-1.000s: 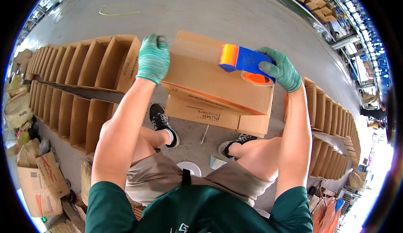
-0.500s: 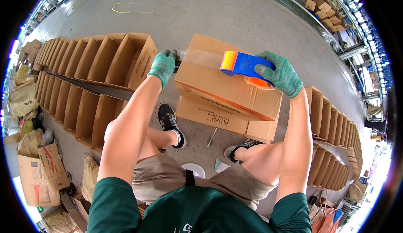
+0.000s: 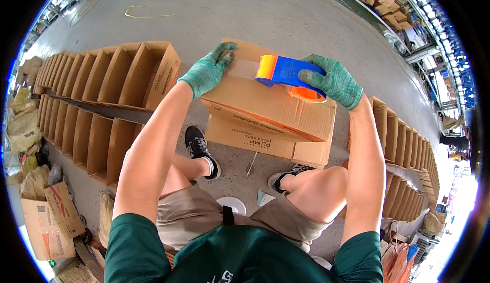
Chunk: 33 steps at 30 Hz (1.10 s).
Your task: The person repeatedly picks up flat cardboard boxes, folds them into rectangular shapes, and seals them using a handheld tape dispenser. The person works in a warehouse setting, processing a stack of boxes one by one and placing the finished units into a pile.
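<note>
A cardboard box (image 3: 245, 92) stands in front of me between my feet, its upper flaps closed and another flap hanging on my side. My right hand (image 3: 337, 82), in a green glove, grips a blue tape dispenser (image 3: 297, 74) with an orange roller and an orange tape roll. The dispenser rests over the box top. A strip of clear tape (image 3: 242, 69) lies along the top, from the dispenser's roller toward the left end. There my left hand (image 3: 209, 72), also gloved, holds the box edge with its thumb on top; some fingertips are hidden.
Two rows of open, nested cartons (image 3: 109, 74) lean at my left. More rows of cartons (image 3: 403, 140) stand at my right. Sacks and a closed carton (image 3: 48, 227) sit at the lower left. A yellow strap (image 3: 148, 15) lies on the far floor.
My left hand has moved from beside the box onto its left end. My right hand still grips the tape dispenser over the top. The view has shifted slightly.
</note>
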{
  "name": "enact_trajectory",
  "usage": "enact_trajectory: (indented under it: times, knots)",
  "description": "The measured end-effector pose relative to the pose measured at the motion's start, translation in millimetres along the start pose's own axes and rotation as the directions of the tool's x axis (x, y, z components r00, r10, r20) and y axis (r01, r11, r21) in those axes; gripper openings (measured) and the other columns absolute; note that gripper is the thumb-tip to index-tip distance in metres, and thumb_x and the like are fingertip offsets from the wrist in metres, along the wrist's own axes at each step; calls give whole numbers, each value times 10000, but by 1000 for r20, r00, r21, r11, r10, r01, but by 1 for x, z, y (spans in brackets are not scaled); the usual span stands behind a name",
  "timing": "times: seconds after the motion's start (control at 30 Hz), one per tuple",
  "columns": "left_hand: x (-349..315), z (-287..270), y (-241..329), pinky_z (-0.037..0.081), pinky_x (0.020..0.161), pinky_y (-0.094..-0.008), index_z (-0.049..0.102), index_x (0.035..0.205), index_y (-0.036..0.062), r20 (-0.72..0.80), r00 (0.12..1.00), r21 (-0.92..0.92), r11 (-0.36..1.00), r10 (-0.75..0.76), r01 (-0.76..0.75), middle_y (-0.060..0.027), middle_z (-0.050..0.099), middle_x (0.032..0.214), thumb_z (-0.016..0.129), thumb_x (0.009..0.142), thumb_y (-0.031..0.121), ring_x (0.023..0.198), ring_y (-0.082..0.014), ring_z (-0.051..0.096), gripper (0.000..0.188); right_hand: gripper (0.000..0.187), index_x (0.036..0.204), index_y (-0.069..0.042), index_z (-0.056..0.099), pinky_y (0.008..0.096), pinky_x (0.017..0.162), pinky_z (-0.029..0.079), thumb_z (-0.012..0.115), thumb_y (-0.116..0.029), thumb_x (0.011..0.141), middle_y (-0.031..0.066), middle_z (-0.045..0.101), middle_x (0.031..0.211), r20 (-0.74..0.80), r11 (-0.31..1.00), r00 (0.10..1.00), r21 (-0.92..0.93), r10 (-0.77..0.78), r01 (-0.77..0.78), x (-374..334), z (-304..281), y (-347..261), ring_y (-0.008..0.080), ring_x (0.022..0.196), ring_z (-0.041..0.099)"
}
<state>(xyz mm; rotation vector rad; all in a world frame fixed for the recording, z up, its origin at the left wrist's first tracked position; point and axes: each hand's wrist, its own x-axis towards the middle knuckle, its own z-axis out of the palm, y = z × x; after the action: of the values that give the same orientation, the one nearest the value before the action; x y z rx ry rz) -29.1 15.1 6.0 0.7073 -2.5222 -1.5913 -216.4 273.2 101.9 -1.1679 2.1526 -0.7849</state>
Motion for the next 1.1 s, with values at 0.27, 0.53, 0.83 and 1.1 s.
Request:
enact_trajectory:
  times: [0.27, 0.53, 0.83, 1.1]
  knots:
    - [5, -2, -20, 383, 1037, -317, 478, 1390, 222, -3, 997, -8, 997, 73, -73, -84, 563, 1228, 454, 1074, 270, 1099, -175, 488, 321, 521, 1005, 11, 686, 355, 709, 485, 700, -484, 842, 124, 641, 797, -12, 940, 980, -283, 197, -192, -97, -95, 68, 177, 727, 571]
    - [0, -1, 0, 359, 1104, -360, 441, 1422, 219, 7, 1000, 171, 985, 29, -30, -92, 496, 1429, 560, 1022, 350, 1267, -204, 469, 437, 419, 1053, -12, 692, 327, 746, 516, 733, -372, 842, 100, 685, 875, -28, 841, 903, -352, 429, -411, -153, -137, 115, 165, 774, 610]
    - [0, 9, 9, 462, 1012, -388, 451, 1399, 244, -37, 999, 132, 991, 40, -35, -117, 615, 1290, 741, 893, 373, 1152, -233, 573, 597, 520, 1298, -86, 619, 378, 961, 515, 674, -363, 862, 168, 692, 1181, 145, 896, 937, -371, 316, -245, -81, -57, 91, 316, 1049, 673]
    - [-10, 6, 32, 434, 1045, -373, 440, 1410, 223, 51, 995, -16, 996, -88, 89, -99, 567, 1342, 748, 888, 354, 1200, -204, 532, 620, 396, 1153, -119, 685, 436, 868, 532, 609, -397, 881, 174, 715, 1029, 189, 741, 925, -659, 329, -129, -86, -40, 51, 361, 949, 679]
